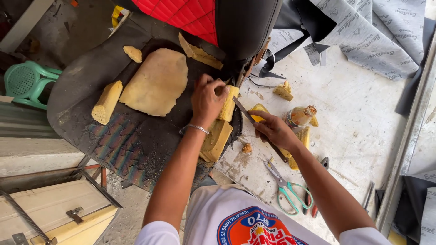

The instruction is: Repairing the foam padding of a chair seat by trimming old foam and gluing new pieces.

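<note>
My left hand (206, 100) presses on a block of yellow foam (227, 105) at the edge of a black seat base (131, 140). My right hand (272, 128) grips a long knife (245, 112), its blade pointing up toward that foam block. A second foam block (217, 139) lies just below my left wrist. A large flat sheet of foam (156, 81) rests on the seat base to the left, with a foam wedge (107, 102) beside it.
Green-handled scissors (286, 188) and pliers (313, 199) lie on the white worktable (363, 127). A glue bottle (299, 116) stands near my right hand. Grey printed fabric (368, 36) drapes at top right. A red quilted seat back (190, 16) stands above. A green plastic chair (27, 81) sits left.
</note>
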